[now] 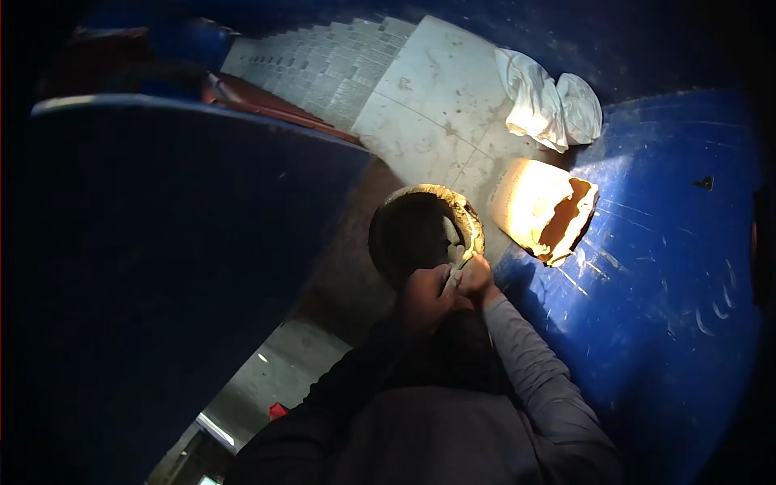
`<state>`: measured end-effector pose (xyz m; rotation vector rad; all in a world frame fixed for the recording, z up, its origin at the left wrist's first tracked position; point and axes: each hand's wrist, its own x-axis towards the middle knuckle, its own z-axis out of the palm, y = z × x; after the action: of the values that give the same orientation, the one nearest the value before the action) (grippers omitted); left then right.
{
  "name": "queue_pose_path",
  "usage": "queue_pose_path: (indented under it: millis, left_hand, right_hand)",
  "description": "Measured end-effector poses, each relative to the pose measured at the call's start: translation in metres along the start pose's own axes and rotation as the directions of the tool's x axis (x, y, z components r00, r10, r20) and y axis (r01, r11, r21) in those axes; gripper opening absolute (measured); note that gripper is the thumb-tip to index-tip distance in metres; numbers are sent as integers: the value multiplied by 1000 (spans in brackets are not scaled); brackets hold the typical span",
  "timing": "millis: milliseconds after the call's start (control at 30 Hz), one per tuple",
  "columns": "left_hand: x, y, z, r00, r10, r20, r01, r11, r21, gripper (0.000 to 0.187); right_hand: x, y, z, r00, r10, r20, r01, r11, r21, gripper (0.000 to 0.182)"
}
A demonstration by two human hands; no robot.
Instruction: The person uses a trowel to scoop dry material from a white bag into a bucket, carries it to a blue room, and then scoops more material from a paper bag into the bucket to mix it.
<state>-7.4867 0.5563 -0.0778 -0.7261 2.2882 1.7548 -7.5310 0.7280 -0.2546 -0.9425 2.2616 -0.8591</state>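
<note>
A round bucket [408, 234] with a crusted, yellowish rim stands on the floor in front of me, its inside dark. At its near rim my left hand [424, 301] and my right hand [475, 280] are close together, both with fingers curled in. Between them shows a thin pale piece [453, 280], pinched by the fingers; I cannot tell what kind of thing it is. Another pale lump [450, 229] shows inside the bucket, near its right wall.
Right of the bucket, a torn-open cardboard container [525, 204] lies against a blue panel [647, 267]. White sacks [550, 105] rest behind it on the tiled floor [432, 97]. A large dark panel [170, 242] fills the left side, with a reddish bar [283, 113] behind it.
</note>
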Motion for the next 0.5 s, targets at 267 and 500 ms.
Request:
queue_pose_path:
  millis: [267, 500]
  left_hand:
    - [-140, 61, -106, 786, 467, -404, -135, 768, 626, 22]
    - [-279, 35, -188, 578, 74, -813, 165, 965, 206, 28]
  right_hand:
    - [40, -178, -56, 793, -292, 535, 493, 823, -281, 26]
    - [-20, -316, -75, 485, -655, 579, 871, 419, -255, 23]
